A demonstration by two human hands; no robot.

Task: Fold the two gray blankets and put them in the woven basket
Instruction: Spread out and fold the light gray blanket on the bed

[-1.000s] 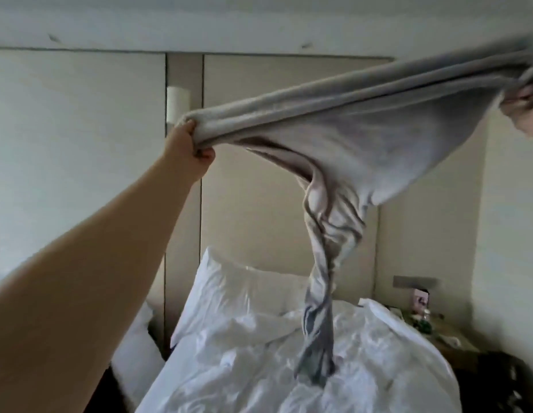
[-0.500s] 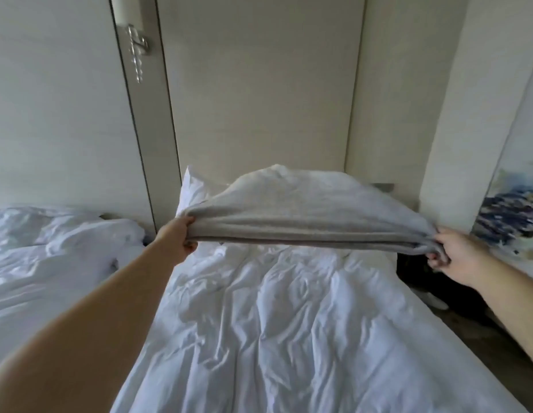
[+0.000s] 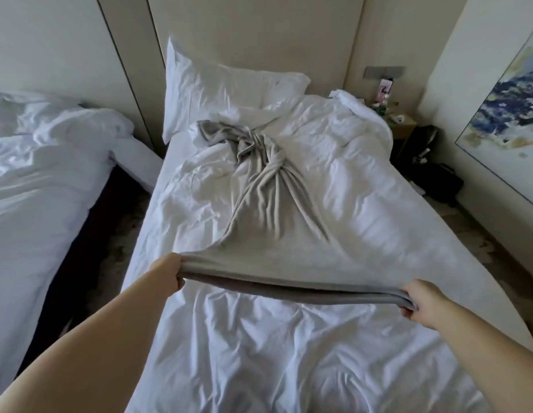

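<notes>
Head view, looking forward and down along a bed (image 3: 289, 353): your left hand (image 3: 167, 274) and right hand (image 3: 420, 298) each pinch one near corner of a gray blanket (image 3: 268, 210), both grips clenched on the cloth, so that the near hem is drawn into a taut band raised just above the white duvet. Holding the corners apart in this way spreads the nearer part of the blanket flat across the bed, probably as preparation for a first fold. The far part has not spread: it narrows into a twisted rope of fabric and ends in a crumpled heap just short of the pillow (image 3: 229, 84), so you would likely need to shake or pull it out before any clean fold is possible. The blanket looks soft, thin and matte, with fine ridges radiating from the twist toward your hands; its doubled near hem reads darker where it is in shadow. The duvet beneath is smooth, slightly glossy white cotton, heavily creased. A second bed (image 3: 50, 174) with similar rumpled white linen stands to the left across a dark gap of floor, and a painting (image 3: 503, 120) hangs on the right wall. Only one gray blanket can be made out, and the woven basket is out of view.
</notes>
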